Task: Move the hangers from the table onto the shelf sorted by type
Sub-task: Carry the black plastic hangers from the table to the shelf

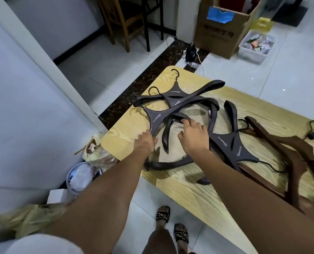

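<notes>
Mid-frame we see the left hand (146, 141) gripping a dark hanger (157, 119), the right hand (193, 133) curled over a curved hanger (165, 138); their white print is illegible.

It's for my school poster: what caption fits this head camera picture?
Left hand and right hand grip dark hangers tangled on a wood-grain table, brown wooden hangers beside them.

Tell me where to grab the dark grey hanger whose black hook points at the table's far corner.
Take the dark grey hanger by its narrow neck below the black hook, coming from the far corner of the light wooden table. That end lies bare; another hanger seems to cross its arms.
</notes>
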`<state>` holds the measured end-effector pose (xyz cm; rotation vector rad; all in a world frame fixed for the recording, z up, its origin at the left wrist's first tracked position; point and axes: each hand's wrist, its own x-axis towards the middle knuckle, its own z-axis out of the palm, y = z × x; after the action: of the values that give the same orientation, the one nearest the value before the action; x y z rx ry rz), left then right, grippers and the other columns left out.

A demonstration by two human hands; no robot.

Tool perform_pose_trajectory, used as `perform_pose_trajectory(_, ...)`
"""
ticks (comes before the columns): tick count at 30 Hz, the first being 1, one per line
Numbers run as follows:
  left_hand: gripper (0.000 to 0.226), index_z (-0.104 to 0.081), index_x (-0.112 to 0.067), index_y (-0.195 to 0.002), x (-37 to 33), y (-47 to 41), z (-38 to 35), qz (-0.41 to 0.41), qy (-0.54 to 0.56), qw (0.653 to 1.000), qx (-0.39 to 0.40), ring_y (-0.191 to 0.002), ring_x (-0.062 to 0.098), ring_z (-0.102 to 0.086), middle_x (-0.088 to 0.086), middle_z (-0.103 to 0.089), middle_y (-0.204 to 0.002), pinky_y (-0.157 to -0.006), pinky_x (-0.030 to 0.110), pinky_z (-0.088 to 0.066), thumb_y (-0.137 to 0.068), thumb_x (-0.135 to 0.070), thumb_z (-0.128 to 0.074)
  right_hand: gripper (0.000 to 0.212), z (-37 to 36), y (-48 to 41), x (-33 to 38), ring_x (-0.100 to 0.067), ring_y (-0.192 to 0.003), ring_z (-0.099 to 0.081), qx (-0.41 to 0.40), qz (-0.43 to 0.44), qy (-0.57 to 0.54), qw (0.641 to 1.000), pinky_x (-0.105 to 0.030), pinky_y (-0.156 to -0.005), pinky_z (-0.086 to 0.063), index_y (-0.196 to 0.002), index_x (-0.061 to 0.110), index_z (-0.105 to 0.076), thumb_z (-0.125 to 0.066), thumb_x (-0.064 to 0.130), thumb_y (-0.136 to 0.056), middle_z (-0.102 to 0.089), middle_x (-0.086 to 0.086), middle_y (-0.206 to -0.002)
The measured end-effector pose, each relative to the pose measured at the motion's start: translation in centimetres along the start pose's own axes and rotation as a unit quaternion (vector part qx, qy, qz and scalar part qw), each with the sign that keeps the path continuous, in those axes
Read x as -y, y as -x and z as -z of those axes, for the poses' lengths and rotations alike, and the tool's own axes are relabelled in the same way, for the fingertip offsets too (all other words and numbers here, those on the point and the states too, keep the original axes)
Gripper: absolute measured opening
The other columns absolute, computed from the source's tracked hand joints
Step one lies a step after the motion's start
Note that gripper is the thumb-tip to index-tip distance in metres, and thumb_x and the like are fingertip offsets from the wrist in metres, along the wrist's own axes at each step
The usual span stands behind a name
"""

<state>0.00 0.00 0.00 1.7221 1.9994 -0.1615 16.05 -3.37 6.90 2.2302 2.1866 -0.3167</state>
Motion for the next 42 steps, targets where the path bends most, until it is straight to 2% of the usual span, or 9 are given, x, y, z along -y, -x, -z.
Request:
perform_pose_trajectory(8, 0.047, -0.035, -0.002, -0.129, 0.5, -3.3, -0.9, 0.026, 0.095, 0.994, 0.046, -0.124, 0.035, -0.046, 0.018, -0.045, -0.132, -0.102, 0.044, -0.039, -0.093, -0.022, -0.057, 0.046, -1.5, -2.3, 0.6, -0.03, -0.123, -0.045, 0.011, -0.019, 0.006, 1.0, -0.039, -0.106, -0.029, -0.14, 0.015, -0.038, -0.039, 0.026, -0.096, -0.048, -0.009, -0.135)
perform_pose_trajectory(12, 0.034, -0.043, 0.002, -0.123, 1.3, -4.2, -1.1, 0.021, 0.119, 0.992, 0.031, -0.118, 0.038, -0.051, 0.022, -0.052, -0.126, -0.099, 0.042, -0.041, -0.093, -0.012, -0.053, 0.044, -2.0, -2.6, 0.2, -0.029, -0.121, -0.047, 0.016, -0.031, 0.011, 0.999, -0.038, -0.103, -0.03, -0.139, 0.016, -0.04, -0.04, 0.026, -0.095, -0.05, -0.008, -0.133)
perform_pose_trajectory(17, 0.026, -0.041, 0.005, -0.119, 2.5, -4.4, -1.1, 0.035, 0.198, 0.98, -0.003, -0.11, 0.041, -0.054, 0.025, -0.054, -0.12, -0.092, 0.041, -0.043, -0.094, -0.003, -0.043, 0.044, -1.8, -2.5, -0.7, -0.028, -0.121, -0.047, 0.024, -0.047, 0.011, 0.999, -0.037, -0.104, -0.03, -0.139, 0.016, -0.04, -0.039, 0.025, -0.096, -0.051, -0.008, -0.133)
perform_pose_trajectory(25, 0.029, -0.043, 0.005, -0.11, 4.4, -4.4, 1.2, 0.035, 0.299, 0.952, -0.052, -0.099, 0.038, -0.058, 0.025, -0.059, -0.11, -0.075, 0.033, -0.04, -0.098, -0.02, -0.047, 0.042, -1.1, -1.7, -1.1, -0.028, -0.123, -0.046, 0.027, -0.063, 0.004, 0.998, -0.037, -0.104, -0.031, -0.139, 0.015, -0.04, -0.038, 0.024, -0.097, -0.049, -0.008, -0.134)
perform_pose_trajectory(30, 0.024, -0.047, -0.001, -0.097, 5.1, -5.2, 4.6, 0.016, 0.29, 0.953, -0.092, -0.09, 0.035, -0.059, 0.024, -0.061, -0.102, -0.068, 0.033, -0.04, -0.097, -0.025, -0.051, 0.039, -0.5, -0.5, -2.7, -0.029, -0.123, -0.046, 0.035, -0.096, 0.002, 0.995, -0.038, -0.103, -0.033, -0.134, 0.012, -0.043, -0.04, 0.022, -0.096, -0.051, -0.01, -0.133)
perform_pose_trajectory(32, 0.031, -0.05, 0.003, -0.103, 5.1, -5.7, 6.2, 0.009, 0.266, 0.958, -0.106, -0.091, 0.037, -0.059, 0.026, -0.061, -0.104, -0.07, 0.037, -0.047, -0.096, -0.027, -0.053, 0.037, -0.1, 0.0, -3.9, -0.03, -0.122, -0.046, 0.036, -0.118, 0.005, 0.992, -0.039, -0.102, -0.033, -0.132, 0.011, -0.044, -0.042, 0.023, -0.097, -0.052, -0.011, -0.132)
perform_pose_trajectory(35, 0.041, -0.052, 0.004, -0.112, 4.3, -6.5, 8.5, -0.013, 0.229, 0.966, -0.118, -0.097, 0.044, -0.06, 0.028, -0.06, -0.109, -0.078, 0.05, -0.055, -0.094, -0.033, -0.055, 0.04, 0.4, 1.1, -5.7, -0.031, -0.126, -0.043, 0.048, -0.156, 0.007, 0.987, -0.041, -0.104, -0.032, -0.134, 0.011, -0.042, -0.045, 0.028, -0.097, -0.049, -0.012, -0.134)
perform_pose_trajectory(42, 0.059, -0.052, -0.003, -0.12, -1.6, -7.0, 11.9, -0.095, 0.211, 0.967, -0.107, -0.098, 0.042, -0.06, 0.023, -0.062, -0.111, -0.079, 0.05, -0.055, -0.088, -0.053, -0.055, 0.049, -0.1, 3.8, -8.8, -0.033, -0.134, -0.037, 0.095, -0.234, -0.007, 0.968, -0.042, -0.109, -0.031, -0.139, 0.011, -0.033, -0.048, 0.031, -0.097, -0.039, -0.013, -0.143)
